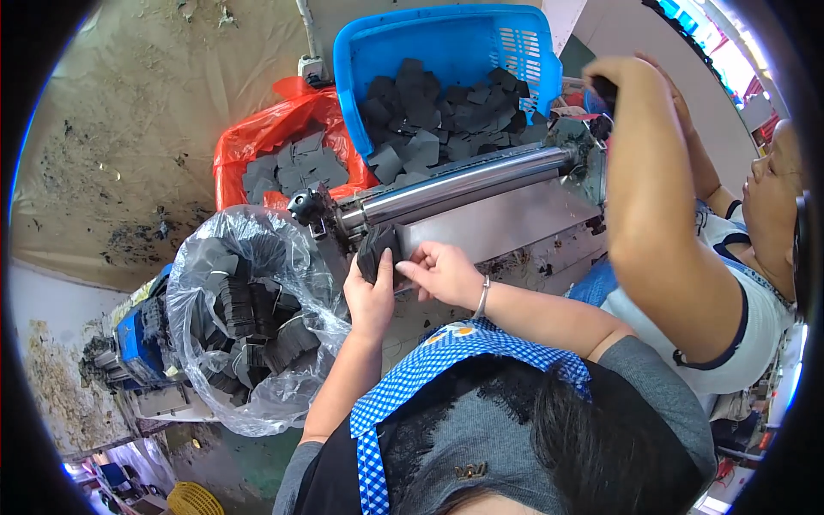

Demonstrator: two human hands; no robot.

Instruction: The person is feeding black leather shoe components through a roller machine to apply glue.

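Note:
My left hand (371,296) is closed around a stack of thin black sheet pieces (375,251), held upright in front of the roller machine. My right hand (445,275) is beside the stack's right edge, its fingers bent and thumb and fingertips close together. Whether a piece sits in that pinch is too small to tell. Just beyond both hands runs the shiny metal roller (468,187), with a smooth metal plate (506,225) sloping down below it. To the left of my left hand, a clear plastic bag (193,296) holds many stacked black pieces (249,300).
Behind the roller, a blue basket (348,86) holds loose black pieces (421,103). A red plastic bag (230,163) with more pieces stands left of it. On the right, close by, a co-worker's raised arm (648,180) reaches across. A yellow basket (193,498) lies at lower left.

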